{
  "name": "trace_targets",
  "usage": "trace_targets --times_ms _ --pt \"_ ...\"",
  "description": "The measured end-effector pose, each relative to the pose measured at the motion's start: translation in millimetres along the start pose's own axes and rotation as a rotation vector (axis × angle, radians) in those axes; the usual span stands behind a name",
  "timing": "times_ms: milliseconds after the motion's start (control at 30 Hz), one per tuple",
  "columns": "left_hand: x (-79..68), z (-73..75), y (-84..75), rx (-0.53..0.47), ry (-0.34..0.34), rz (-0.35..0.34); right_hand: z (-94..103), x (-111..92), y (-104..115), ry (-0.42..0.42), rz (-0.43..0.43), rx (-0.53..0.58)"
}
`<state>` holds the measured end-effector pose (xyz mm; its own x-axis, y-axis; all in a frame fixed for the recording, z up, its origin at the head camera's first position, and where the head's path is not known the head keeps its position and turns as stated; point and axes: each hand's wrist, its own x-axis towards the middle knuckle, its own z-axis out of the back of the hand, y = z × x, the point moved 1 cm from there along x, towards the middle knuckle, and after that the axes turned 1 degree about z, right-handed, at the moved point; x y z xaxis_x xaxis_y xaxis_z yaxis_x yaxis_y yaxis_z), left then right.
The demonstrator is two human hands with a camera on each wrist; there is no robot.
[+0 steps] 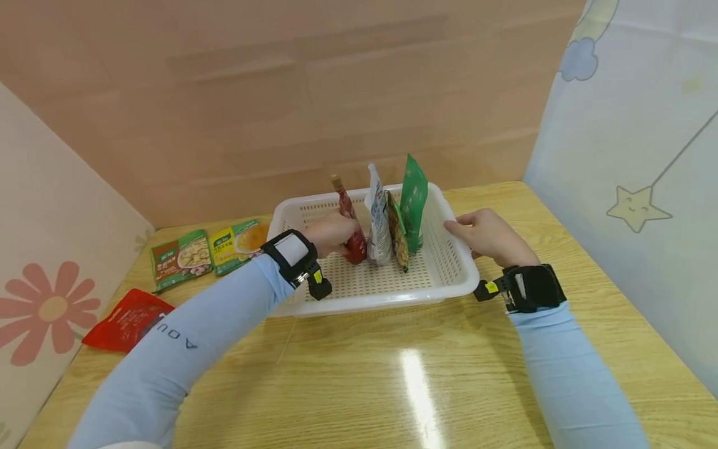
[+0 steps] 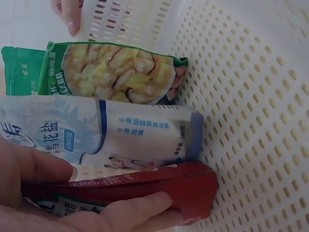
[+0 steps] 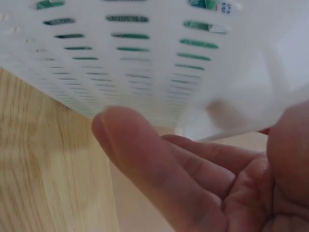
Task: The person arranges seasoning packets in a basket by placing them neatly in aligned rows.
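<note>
Wooden table: it runs under everything (image 1: 348,374); from the head I see nearly all of it, while my right wrist catches only a strip of grain.
White basket: slotted plastic (image 1: 381,299), set on the table, with four items standing in it, left to right as listed next.
Red bottle: inside the basket (image 1: 356,248), leftmost, neck tilted left; only the head view gives me its cap.
White bag: upright just beside the bottle (image 1: 379,227); blue print and Chinese characters are readable from my left wrist.
Soup packet: thin and edge-on from above, but my left wrist shows its picture of soup (image 2: 118,72).
Green pouch: rightmost, standing tall (image 1: 413,199); through the end wall's slots my right wrist sees strips of green packaging.
Red bag: lying on the table, left of the basket (image 1: 129,321), head view only.
Flat packets: a brown-and-green one (image 1: 182,259) and a yellow-and-green one (image 1: 240,245), the latter nearer the basket.
My right hand: pinching the basket's right-end rim (image 1: 489,236), thumb over it, fingers outside.
My left hand: gripping the bottle (image 1: 332,232), thumb on one side, fingers on the other.
</note>
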<state>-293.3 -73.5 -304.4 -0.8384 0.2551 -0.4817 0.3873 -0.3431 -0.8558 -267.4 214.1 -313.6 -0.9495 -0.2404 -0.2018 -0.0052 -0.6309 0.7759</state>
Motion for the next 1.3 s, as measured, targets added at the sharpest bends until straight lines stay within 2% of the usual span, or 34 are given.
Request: trace_targets --times_ms 100,300,733,867,967,1067,1200,1300 --pt "-1.2 -2.8 -2.0 0.025 0.003 0.005 -0.5 -1 0 -0.002 -0.001 -0.013" --pt "-2.5 -2.3 -2.8 -0.006 -0.004 0.006 -1.5 1 3 -0.004 0.015 -0.03" --pt "0.3 1.7 3.9 -0.009 0.013 -0.017 -2.9 5 2 0.002 0.005 -0.039" --pt "-3.9 8.5 5.8 0.061 0.018 0.006 -3.1 7 0 0.004 0.003 -0.042" --pt "-16.4 21.0 3.7 0.179 0.004 0.008 -3.2 9 -1 0.008 0.005 -0.044" --pt "-36.0 40.7 -2.8 0.221 -0.023 -0.047 -2.6 9 -1 0.008 0.009 -0.045" --pt "-62.6 78.0 -8.4 0.223 -0.091 -0.15 -1.1 9 -1 0.008 0.007 -0.035" --pt "-83.3 112.0 -4.0 0.32 -0.177 -0.215 -0.2 9 -1 0.01 0.004 -0.03"
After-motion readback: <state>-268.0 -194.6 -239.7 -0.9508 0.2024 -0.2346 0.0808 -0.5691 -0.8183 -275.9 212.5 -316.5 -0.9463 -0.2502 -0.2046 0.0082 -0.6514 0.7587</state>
